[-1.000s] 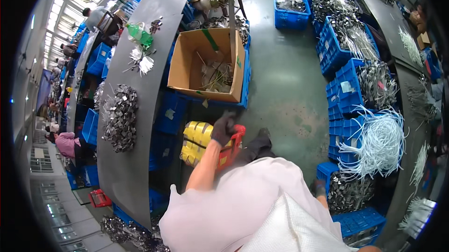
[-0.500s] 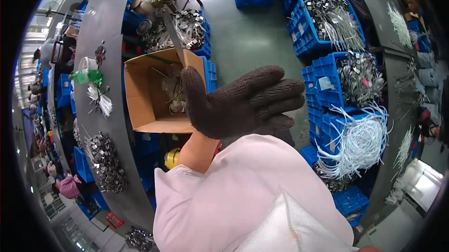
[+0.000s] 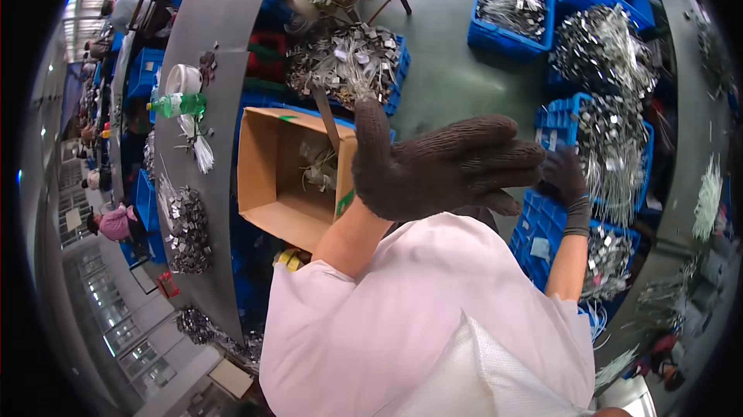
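While the green bottle (image 3: 176,105) and metal clips (image 3: 186,219) lie on the grey table (image 3: 220,53) at far left, I see the cardboard box (image 3: 271,177) standing open beside it. My left hand (image 3: 441,165) floats flat, fingers spread, holding nothing. My right hand (image 3: 563,177) curls over the rim of the blue crate (image 3: 553,126) of wired metal parts (image 3: 611,146); whether it grips any I cannot tell. I judge a firm pinch on one bundle, lifted clear of tangles, works best.
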A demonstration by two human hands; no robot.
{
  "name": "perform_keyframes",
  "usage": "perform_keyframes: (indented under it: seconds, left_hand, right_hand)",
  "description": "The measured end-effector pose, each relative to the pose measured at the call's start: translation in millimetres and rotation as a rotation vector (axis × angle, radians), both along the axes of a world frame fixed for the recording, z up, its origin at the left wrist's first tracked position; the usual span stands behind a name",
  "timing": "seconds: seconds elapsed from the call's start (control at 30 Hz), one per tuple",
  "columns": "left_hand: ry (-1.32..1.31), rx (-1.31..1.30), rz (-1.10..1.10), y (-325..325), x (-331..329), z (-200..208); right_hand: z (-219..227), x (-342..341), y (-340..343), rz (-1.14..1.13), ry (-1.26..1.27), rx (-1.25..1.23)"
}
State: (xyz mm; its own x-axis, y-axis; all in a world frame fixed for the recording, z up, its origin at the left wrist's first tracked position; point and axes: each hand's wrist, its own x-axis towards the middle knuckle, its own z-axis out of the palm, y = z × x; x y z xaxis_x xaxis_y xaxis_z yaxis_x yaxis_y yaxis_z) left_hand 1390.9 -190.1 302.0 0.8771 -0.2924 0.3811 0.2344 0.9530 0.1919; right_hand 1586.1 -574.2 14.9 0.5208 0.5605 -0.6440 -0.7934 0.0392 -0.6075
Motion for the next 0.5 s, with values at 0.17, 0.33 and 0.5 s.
perform_keyframes:
  seconds: [0.17, 0.33, 0.5]
  left_hand:
    - [0.030, 0.133, 0.177, 103.6, 89.1, -35.3]
    - [0.133, 0.094, 0.169, 219.8, 184.5, -25.9]
    - [0.139, 0.217, 0.145, 305.2, 287.2, -23.3]
  right_hand:
    - [157.6, 99.5, 187.4, -0.083, -0.130, 0.722]
    - [256.2, 156.7, 303.9, 0.024, -0.293, 1.163]
    - [289.0, 230.7, 365.7, 0.106, -0.387, 1.090]
